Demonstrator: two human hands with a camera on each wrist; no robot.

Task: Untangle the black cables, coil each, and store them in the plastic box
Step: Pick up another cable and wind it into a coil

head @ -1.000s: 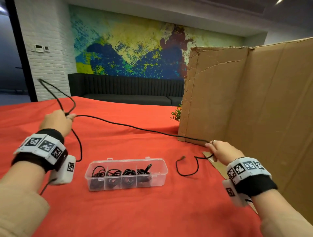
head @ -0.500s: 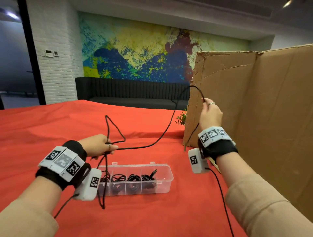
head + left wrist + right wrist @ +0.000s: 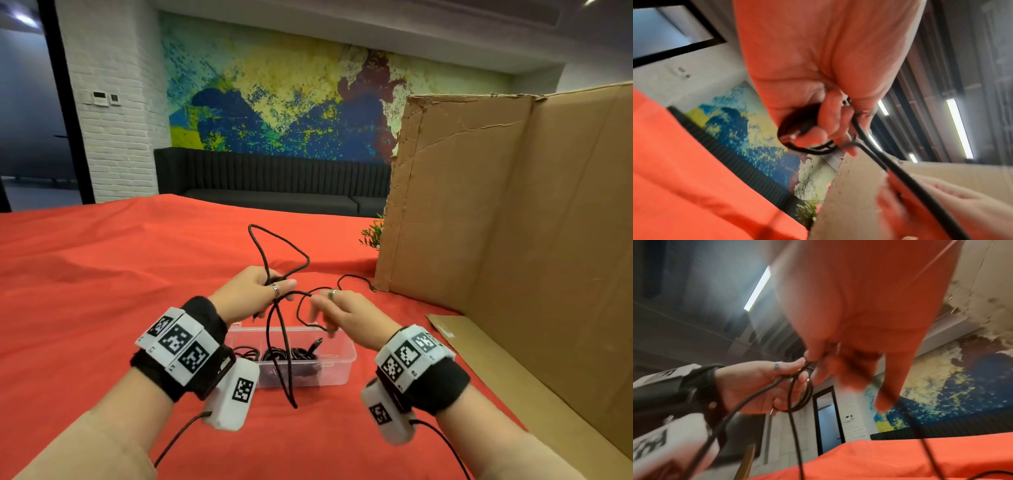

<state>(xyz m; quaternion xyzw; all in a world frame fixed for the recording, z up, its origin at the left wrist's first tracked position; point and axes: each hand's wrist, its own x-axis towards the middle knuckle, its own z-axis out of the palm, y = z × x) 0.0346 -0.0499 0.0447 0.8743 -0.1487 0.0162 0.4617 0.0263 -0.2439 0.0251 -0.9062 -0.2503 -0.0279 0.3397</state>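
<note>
In the head view my left hand (image 3: 274, 294) hovers above the clear plastic box (image 3: 342, 371) and grips gathered loops of a black cable (image 3: 279, 248). One loop stands up above the fist, and strands hang down over the box. The left wrist view shows the fingers (image 3: 824, 134) curled round the cable (image 3: 898, 170). My right hand (image 3: 320, 308), blurred, is just right of the left and pinches the same cable; the right wrist view shows this pinch (image 3: 813, 359) next to the left hand (image 3: 756, 386). Coiled cables (image 3: 301, 356) lie in the box compartments.
A tall cardboard screen (image 3: 496, 222) stands on the right with a flap lying on the red tablecloth (image 3: 102, 291). The cable's tail (image 3: 356, 278) trails toward the cardboard's foot. A small green plant (image 3: 371, 234) peeks from behind the cardboard. A dark sofa lines the far wall.
My right hand came down from beside the cardboard edge to meet the left hand over the box. The long span of cable between them has become loops at the left hand.
</note>
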